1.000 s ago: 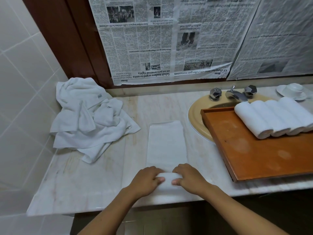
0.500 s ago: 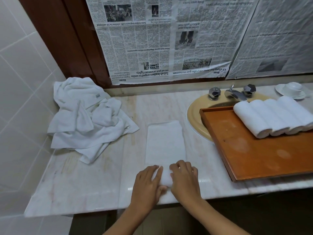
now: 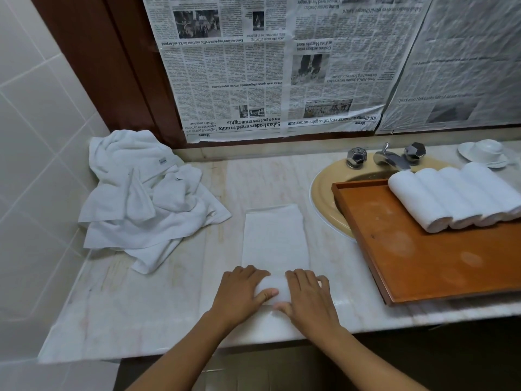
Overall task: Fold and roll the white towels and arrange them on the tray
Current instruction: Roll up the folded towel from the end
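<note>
Now we are rolling the towel [image 3: 275,238] on the counter [image 3: 141,306]. Our left hand [image 3: 239,292] and right hand [image 3: 307,297] are lying side by side on the started roll [image 3: 275,290]. The fingers are curving over its top and the thumbs are tucking in behind its near side, so both hands are gripping it. Beyond the fingertips, the folded strip is lying flat and stretching away from us.

In our judgement, good execution is depending on four points:

1. We are pressing down evenly with both hands, so the roll is staying tight from end to end.
2. We are advancing both sets of fingers together; otherwise one end is likely to be running ahead and the roll coning.
3. We are watching the strip's edges just outside our fingers and correcting any drift early.
4. We are smoothing wrinkles ahead of the fingertips before the roll is reaching them.

The tray [image 3: 423,266] is waiting well to the right of the right fingers, carrying four finished rolls [image 3: 451,198] at its far end and showing bare wood nearer us. The pile [image 3: 141,204] of loose towels is lying beyond and to the left of the left fingers.
</note>
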Demonstrator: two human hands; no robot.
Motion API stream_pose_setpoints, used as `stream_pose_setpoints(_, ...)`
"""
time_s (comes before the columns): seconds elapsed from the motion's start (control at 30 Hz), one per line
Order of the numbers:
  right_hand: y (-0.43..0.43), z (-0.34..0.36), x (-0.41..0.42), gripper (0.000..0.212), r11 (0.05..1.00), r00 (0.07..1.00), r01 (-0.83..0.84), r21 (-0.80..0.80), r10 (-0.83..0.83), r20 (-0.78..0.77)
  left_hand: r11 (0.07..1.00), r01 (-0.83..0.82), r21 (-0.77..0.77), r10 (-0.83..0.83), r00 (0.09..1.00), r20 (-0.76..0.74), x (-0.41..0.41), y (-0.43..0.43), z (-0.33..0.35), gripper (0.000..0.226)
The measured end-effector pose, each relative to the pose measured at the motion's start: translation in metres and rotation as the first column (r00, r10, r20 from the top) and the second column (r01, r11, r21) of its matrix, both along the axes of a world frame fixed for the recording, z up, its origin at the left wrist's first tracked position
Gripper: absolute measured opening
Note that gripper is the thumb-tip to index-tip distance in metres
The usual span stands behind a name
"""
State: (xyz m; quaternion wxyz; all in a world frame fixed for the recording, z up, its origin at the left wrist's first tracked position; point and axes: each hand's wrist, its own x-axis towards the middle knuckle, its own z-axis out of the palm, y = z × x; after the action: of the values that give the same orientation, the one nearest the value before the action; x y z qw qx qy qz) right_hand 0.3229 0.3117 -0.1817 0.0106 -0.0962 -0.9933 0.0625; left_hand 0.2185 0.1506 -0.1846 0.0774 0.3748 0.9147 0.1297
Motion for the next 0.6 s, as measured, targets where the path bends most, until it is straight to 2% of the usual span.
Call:
stream_pose_setpoints(0.17, 0.003, 0.002, 0.010, 0.067, 1.000, 0.997, -0.023, -0.018, 0.024, 0.071, 0.999, -0.001, 0.033, -0.004, 0.988, 0.156, 0.002, -0.004, 0.003, 0.095)
stream_pose_setpoints(0.27, 0.001, 0.011, 0.009, 0.091, 0.996, 0.989, -0.049, -0.075, 0.059, 0.136, 0.996, -0.060, 0.071, 0.034, 0.947, 0.319, 0.003, -0.004, 0.004, 0.073)
stream_pose_setpoints(0.33, 0.002, 0.014, 0.004, 0.070, 0.988, 0.986, -0.011, -0.156, 0.036, 0.160, 0.996, -0.079, 0.040, 0.060, 0.936, 0.346, 0.000, -0.001, 0.007, 0.058)
stream_pose_setpoints(0.4, 0.003, 0.019, -0.005, 0.052, 0.973, 0.974, 0.068, -0.223, -0.016, 0.225, 0.996, -0.075, -0.057, 0.088, 0.958, 0.272, -0.001, 0.003, 0.012, 0.055)
stream_pose_setpoints(0.47, 0.004, 0.020, -0.015, 0.052, 0.964, 0.956, 0.144, -0.223, -0.077, 0.284, 0.988, -0.124, -0.092, 0.137, 0.979, 0.151, 0.006, 0.008, 0.014, 0.050)
stream_pose_setpoints(0.53, 0.001, 0.025, -0.021, 0.051, 0.957, 0.943, 0.207, -0.202, -0.140, 0.303, 0.990, -0.136, 0.040, 0.138, 0.988, -0.070, 0.019, 0.009, 0.015, 0.039)
stream_pose_setpoints(0.6, -0.004, 0.023, -0.017, 0.049, 0.950, 0.950, 0.259, -0.173, -0.218, 0.225, 0.984, -0.063, 0.168, 0.100, 0.970, -0.223, 0.035, 0.002, 0.009, 0.032)
